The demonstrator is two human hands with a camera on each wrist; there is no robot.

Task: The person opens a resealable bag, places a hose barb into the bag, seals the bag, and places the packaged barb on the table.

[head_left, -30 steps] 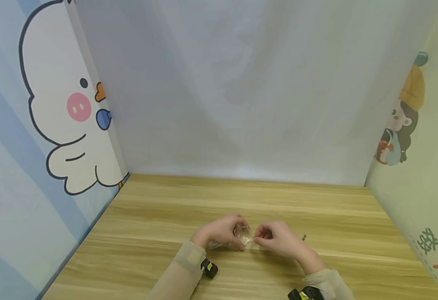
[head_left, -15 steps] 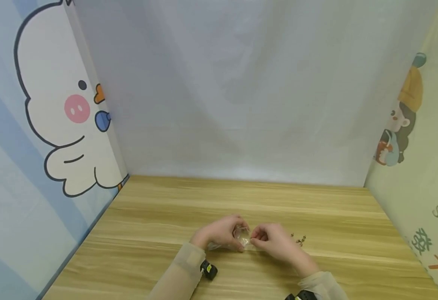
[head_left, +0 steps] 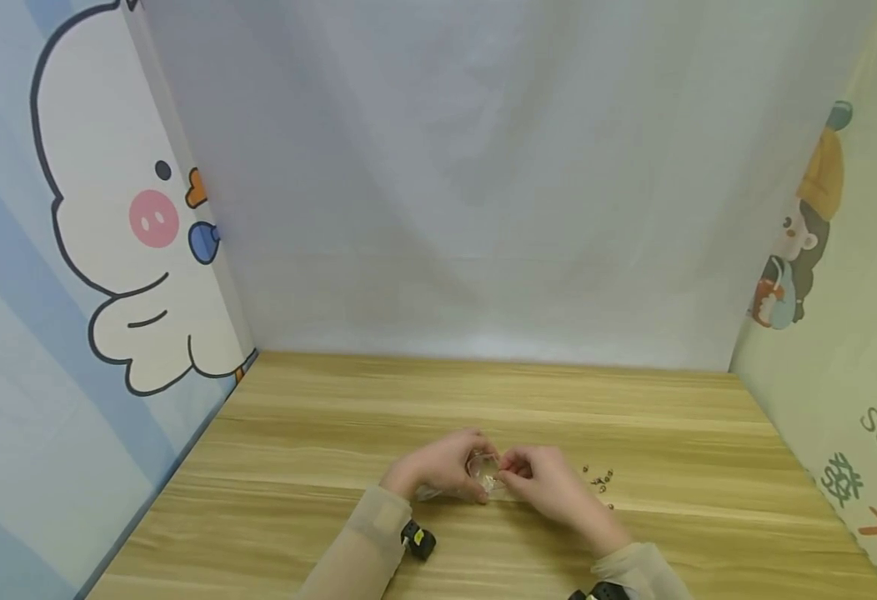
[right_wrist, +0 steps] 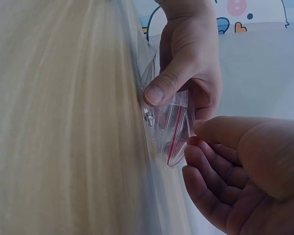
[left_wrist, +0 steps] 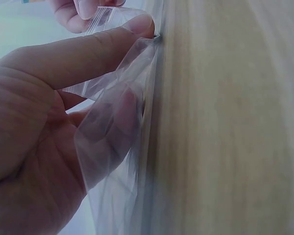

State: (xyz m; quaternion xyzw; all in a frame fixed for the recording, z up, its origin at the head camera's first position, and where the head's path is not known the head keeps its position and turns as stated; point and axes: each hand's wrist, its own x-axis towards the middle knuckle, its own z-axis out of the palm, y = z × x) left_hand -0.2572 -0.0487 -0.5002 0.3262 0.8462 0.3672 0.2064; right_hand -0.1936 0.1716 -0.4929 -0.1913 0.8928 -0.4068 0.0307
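Near on the right, the right hand (head_left: 551, 485) pinches the lip of a clear zip bag (right_wrist: 164, 125) between thumb and fingertip. Just right of it, small metal pieces (head_left: 608, 473) lie loose on the table (head_left: 318, 508); the sleeve (head_left: 643, 571) had best not brush them, as they could roll. To the left, the left hand (head_left: 442, 462) grips the bag, low over the wood, seal end facing right. Bracing firmly there while parting the thin film gently seems wisest; tugging might jerk it. Far off hangs a pale curtain (head_left: 476, 208).
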